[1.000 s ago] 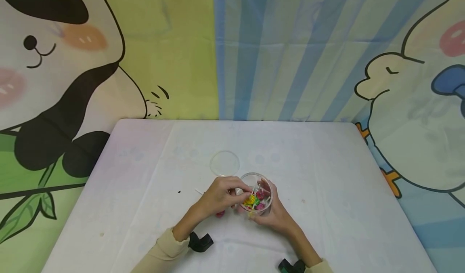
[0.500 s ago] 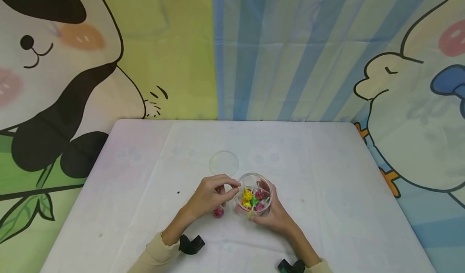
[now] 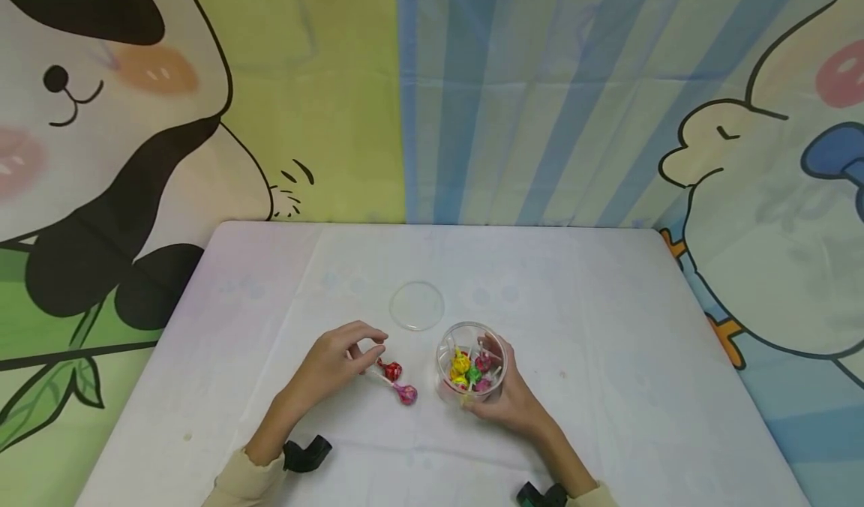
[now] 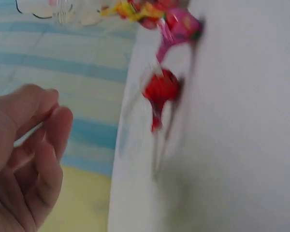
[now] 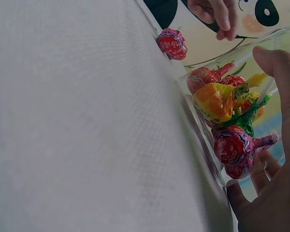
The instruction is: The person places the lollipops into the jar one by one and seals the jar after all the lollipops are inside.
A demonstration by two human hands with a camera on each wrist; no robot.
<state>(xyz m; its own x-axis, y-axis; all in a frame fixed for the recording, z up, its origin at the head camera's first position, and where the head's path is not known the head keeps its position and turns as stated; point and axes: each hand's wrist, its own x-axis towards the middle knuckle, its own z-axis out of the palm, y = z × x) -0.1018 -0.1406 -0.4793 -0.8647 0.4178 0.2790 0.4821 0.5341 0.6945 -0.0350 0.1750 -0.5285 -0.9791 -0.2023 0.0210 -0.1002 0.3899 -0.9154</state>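
Observation:
My right hand (image 3: 508,387) grips a clear plastic jar (image 3: 442,387), its fingers and thumb curved round the side. Inside the jar lie several wrapped lollipops (image 5: 215,101) in yellow, red, green and pink, sticks pointing up. Two more lollipops lie on the table to the left of the jar: a red one (image 4: 162,87) and a pink one (image 4: 181,26). Over the table just left of this pair is my left hand (image 3: 337,361), fingers loosely bent. Nothing shows between its thumb and fingers in the left wrist view.
A clear round lid (image 3: 416,306) lies flat on the white-covered table (image 3: 594,289), behind the lollipops. A cartoon-printed cloth (image 3: 513,94) hangs beyond the far edge. A tiny dark speck beside the left hand in earlier frames is now hidden.
My left hand has drawn back leftward from the jar's mouth, past the two loose lollipops, which now show fully. My right hand and the jar have stayed in place.

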